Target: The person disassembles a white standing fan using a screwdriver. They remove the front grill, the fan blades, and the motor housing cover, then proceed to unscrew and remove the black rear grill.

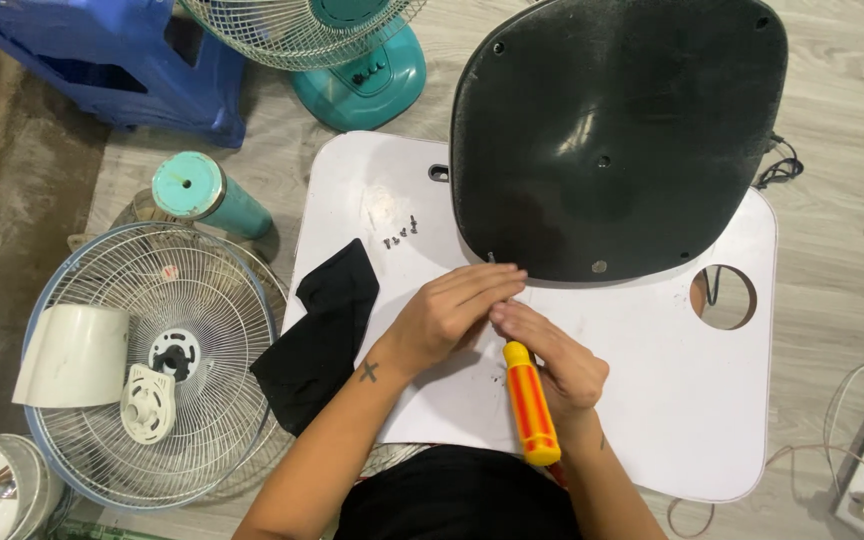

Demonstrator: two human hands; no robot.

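Right hand (564, 366) is wrapped around the orange-and-yellow screwdriver (532, 415), handle trailing back toward six o'clock and the long axis running up toward twelve, its tip hidden where the two hands meet. Left hand (452, 312) comes in from eight o'clock, fingers drawn together and pinching at that same spot, though whether they grip anything small I cannot tell. Just beyond, at twelve to one o'clock from the grip, the black fan base (617, 135) lies underside-up on the white lap table (682, 400), its near rim almost touching the fingertips; loose screws (400, 236) sit at ten o'clock, a black cloth (320, 335) at nine.
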